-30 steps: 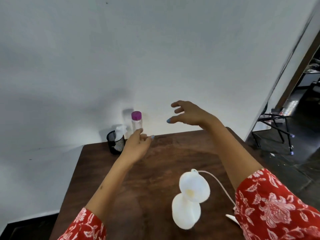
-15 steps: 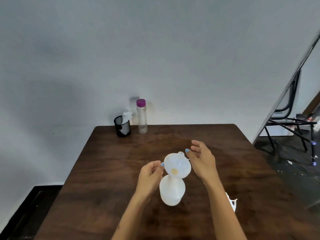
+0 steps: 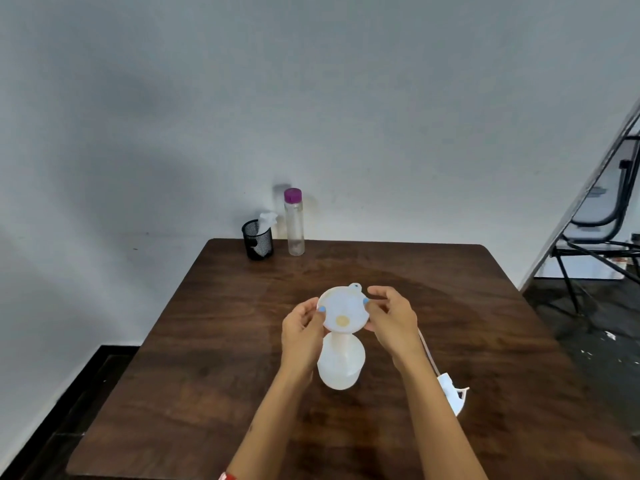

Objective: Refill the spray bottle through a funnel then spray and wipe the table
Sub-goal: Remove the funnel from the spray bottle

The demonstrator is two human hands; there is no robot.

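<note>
**Funnel seated, refill bottle waits beyond both hands**

The left hand (image 3: 302,336) and right hand (image 3: 391,318) pinch opposite sides of the funnel (image 3: 342,313) rim, fingertips pressed to it. The funnel's stem drops straight down into the neck of the white spray bottle (image 3: 341,365), which stands upright on the bench (image 3: 467,323) directly below and between the hands. The purple-capped clear bottle (image 3: 294,223) stands upright well ahead of them, slightly toward the left hand, beside a mesh cup (image 3: 258,240). The left hand looks the nearer for fetching it. The spray head (image 3: 452,393) lies behind the right wrist.
</note>
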